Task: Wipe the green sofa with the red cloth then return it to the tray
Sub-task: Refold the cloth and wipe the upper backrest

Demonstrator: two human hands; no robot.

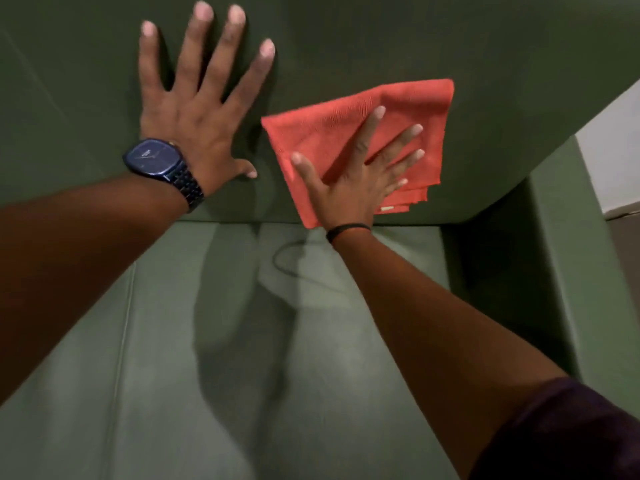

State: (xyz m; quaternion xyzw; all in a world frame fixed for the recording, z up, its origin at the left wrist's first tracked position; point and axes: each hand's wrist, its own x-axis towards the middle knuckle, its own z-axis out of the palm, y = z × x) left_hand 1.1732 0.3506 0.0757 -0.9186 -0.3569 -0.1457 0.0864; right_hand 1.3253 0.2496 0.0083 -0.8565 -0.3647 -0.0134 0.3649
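The green sofa (346, 36) fills the view, its backrest above and its seat cushions below. A folded red cloth (332, 133) lies flat against the backrest. My right hand (360, 174) presses on the cloth with its palm, fingers spread. My left hand (204, 98), with a dark blue watch on the wrist, rests flat on the bare backrest to the left of the cloth, fingers spread and holding nothing. No tray is in view.
The sofa's right armrest (568, 258) rises beside the seat, with a pale wall (613, 161) behind it. A seam (124, 323) runs down between two seat cushions at the left. A thin dark loop (294, 261) lies on the seat near the backrest.
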